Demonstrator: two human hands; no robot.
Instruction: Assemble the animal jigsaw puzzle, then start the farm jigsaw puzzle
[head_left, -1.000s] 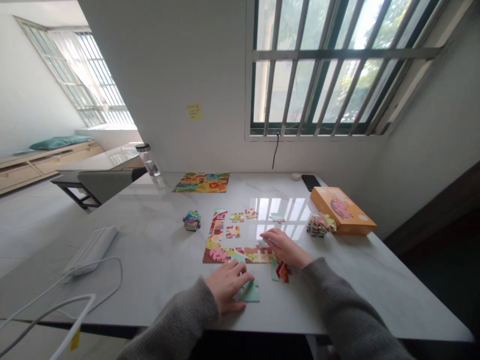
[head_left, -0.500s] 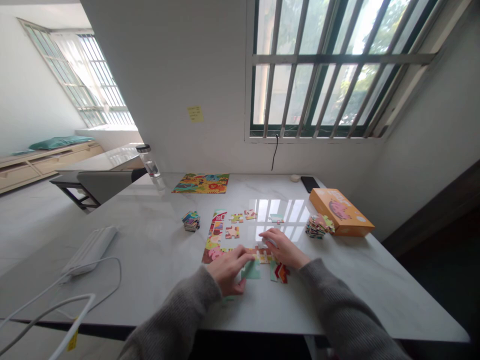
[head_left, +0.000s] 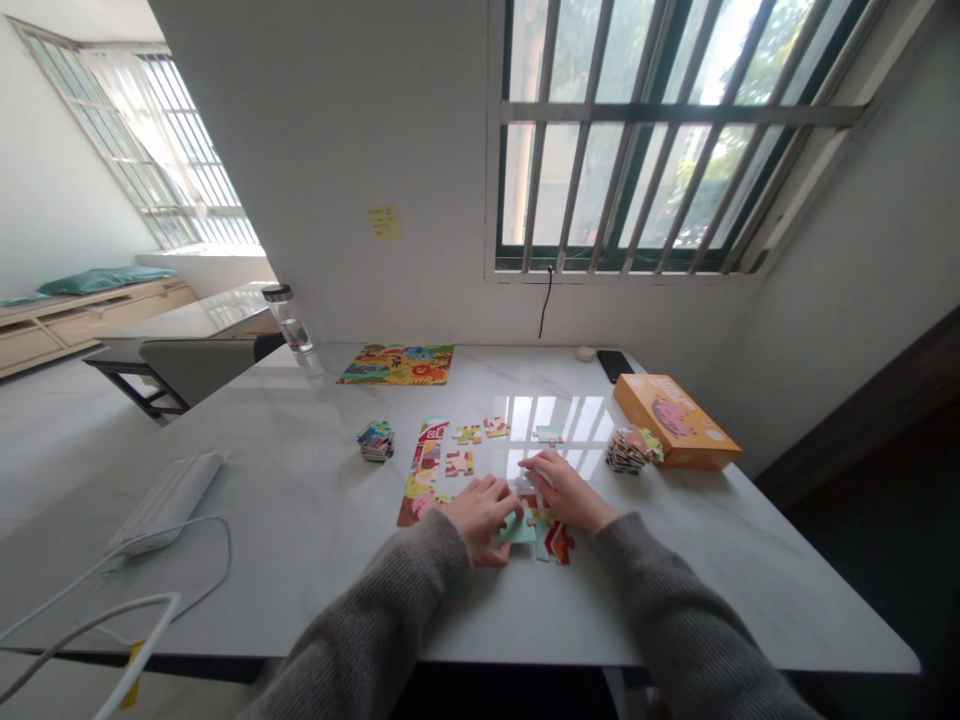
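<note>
My left hand (head_left: 486, 515) pinches a pale green puzzle piece (head_left: 517, 530) by its left side, flat on the table. That piece sits against a green piece with a red and orange pattern (head_left: 553, 542). Just beyond, my right hand (head_left: 564, 490) rests with fingers stretched to the left, partly covering a reddish-brown piece. A joined strip of puzzle pieces (head_left: 420, 480) with a red barn and pink pigs runs up the left, its lower end partly behind my left hand. Loose pieces (head_left: 460, 463) lie between the strip and my hands.
Piles of puzzle pieces stand at left (head_left: 376, 441) and right (head_left: 630, 452), the right one beside an orange box (head_left: 679, 420). Farther back are an animal picture sheet (head_left: 397, 365), a phone (head_left: 615, 366) and a bottle (head_left: 288, 318). A white power strip (head_left: 169, 500) with cables lies left.
My left hand has slid the pale green piece to the right, up to the red-and-orange piece. My right hand stays nearly in place. The view has shifted slightly.
</note>
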